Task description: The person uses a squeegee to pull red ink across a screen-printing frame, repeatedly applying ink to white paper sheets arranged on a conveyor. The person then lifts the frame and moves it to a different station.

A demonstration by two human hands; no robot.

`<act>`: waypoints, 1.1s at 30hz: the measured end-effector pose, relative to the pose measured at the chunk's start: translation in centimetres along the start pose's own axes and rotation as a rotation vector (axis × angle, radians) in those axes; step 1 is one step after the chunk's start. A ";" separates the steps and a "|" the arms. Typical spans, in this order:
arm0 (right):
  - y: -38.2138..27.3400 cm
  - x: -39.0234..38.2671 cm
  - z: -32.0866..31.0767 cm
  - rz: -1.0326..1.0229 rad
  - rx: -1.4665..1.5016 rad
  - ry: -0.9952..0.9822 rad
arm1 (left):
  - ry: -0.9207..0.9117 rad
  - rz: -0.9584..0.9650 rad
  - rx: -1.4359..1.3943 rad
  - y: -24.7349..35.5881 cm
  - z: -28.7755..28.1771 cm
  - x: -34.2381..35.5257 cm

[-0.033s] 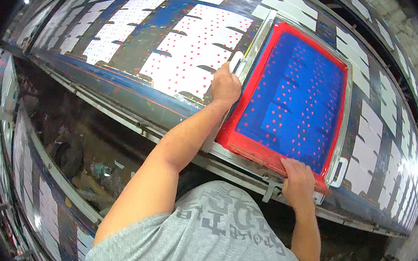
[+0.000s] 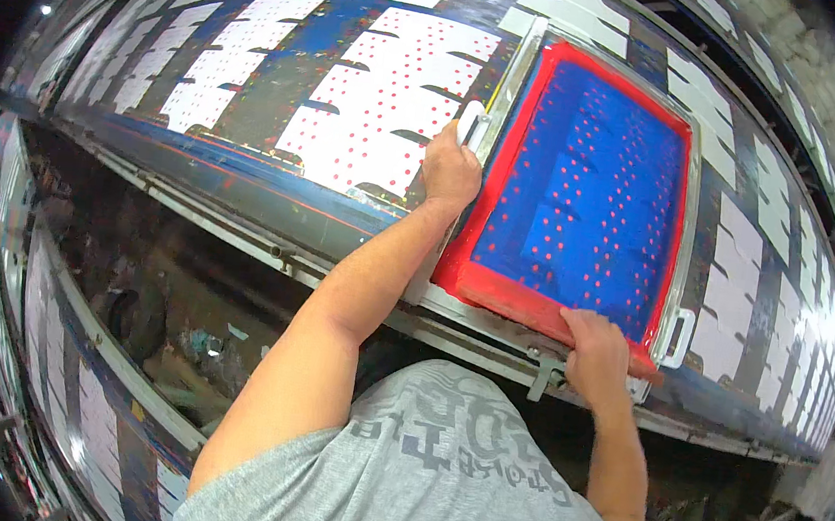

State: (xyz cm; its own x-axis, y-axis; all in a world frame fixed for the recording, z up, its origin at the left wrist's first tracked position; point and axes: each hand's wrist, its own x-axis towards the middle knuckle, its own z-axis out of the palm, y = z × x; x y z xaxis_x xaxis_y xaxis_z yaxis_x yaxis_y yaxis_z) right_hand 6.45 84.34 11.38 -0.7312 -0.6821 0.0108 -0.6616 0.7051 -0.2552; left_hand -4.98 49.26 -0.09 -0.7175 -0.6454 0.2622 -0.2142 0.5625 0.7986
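A metal-framed printing screen (image 2: 575, 185), blue mesh dotted with red and bordered by red ink, lies on the long table. My left hand (image 2: 451, 168) is closed on the white handle (image 2: 470, 122) at the screen's left side. At the near end, a red-inked squeegee bar (image 2: 504, 298) lies across the frame, gripped near its right part by my right hand (image 2: 598, 353). A second white handle (image 2: 677, 339) sticks out at the lower right, untouched. Just left of the screen is a white cut piece (image 2: 377, 106) printed with red dots.
Rows of white cut pieces (image 2: 727, 280) stretch along the ink-stained table (image 2: 254, 180) on both sides, some dotted red. A metal rail (image 2: 192, 201) runs along its near edge above a dark, cluttered gap. Another table with white pieces (image 2: 97, 406) stands at the lower left.
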 end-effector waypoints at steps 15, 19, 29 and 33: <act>-2.4 -1.7 1.3 0.140 -0.077 0.089 | -0.027 0.075 -0.088 -0.5 0.7 1.0; -0.7 0.1 2.0 0.103 -0.126 0.132 | -0.027 0.073 -0.109 -0.7 0.8 1.3; 13.2 16.4 0.8 0.052 -0.149 0.095 | -0.037 0.045 -0.122 -1.0 1.0 1.2; 19.6 24.7 0.3 0.027 -0.182 0.141 | -0.038 -0.016 -0.155 -0.6 1.0 1.2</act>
State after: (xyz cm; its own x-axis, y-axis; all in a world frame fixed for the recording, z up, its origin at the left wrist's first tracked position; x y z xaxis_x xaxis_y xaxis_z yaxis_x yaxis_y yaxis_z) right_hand -24.58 81.25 6.39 -0.7564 -0.6379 0.1445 -0.6514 0.7547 -0.0783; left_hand -6.38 48.68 -0.76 -0.7401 -0.6319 0.2301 -0.1235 0.4640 0.8772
